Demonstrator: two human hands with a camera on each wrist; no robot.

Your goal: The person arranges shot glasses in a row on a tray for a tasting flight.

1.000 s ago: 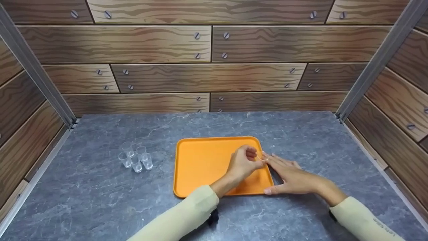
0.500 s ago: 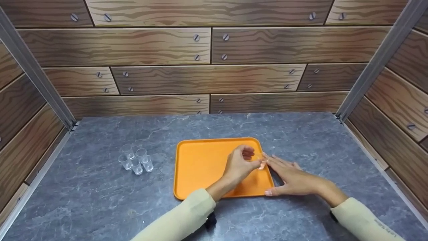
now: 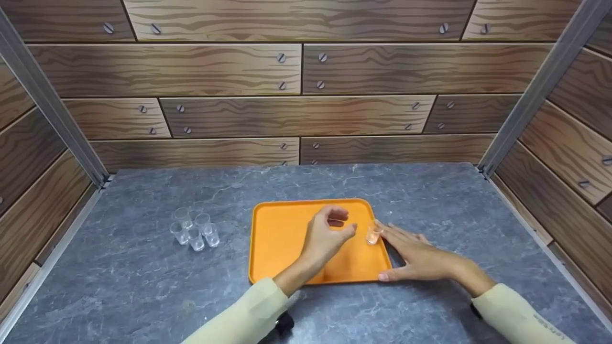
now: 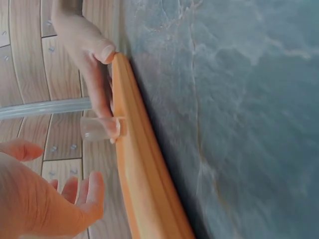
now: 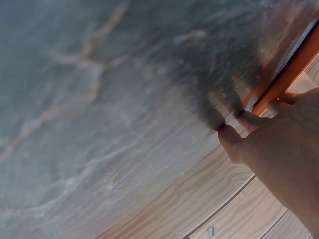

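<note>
A small clear shot glass point(image 3: 372, 234) stands upright near the right rim of the orange tray point(image 3: 282, 239). My left hand point(image 3: 325, 234) hovers above the tray, just left of that glass, its thumb and fingers spread apart and holding nothing. In the left wrist view the glass point(image 4: 101, 128) is separate from the fingers point(image 4: 92, 191). My right hand point(image 3: 413, 251) lies along the tray's right edge, thumb at the near corner and fingertips beside the glass. The right wrist view shows some of its fingertips point(image 5: 229, 137) on the tabletop next to the tray.
Several more clear shot glasses point(image 3: 196, 238) stand in a close cluster left of the tray. The grey marbled table point(image 3: 143, 291) has wood-patterned walls point(image 3: 229, 114) at the back and sides, with metal posts point(image 3: 526, 91) at the corners.
My left hand has let go of the shot glass and moved left, away from it. The glass now stands on the tray. My right hand has stayed in place.
</note>
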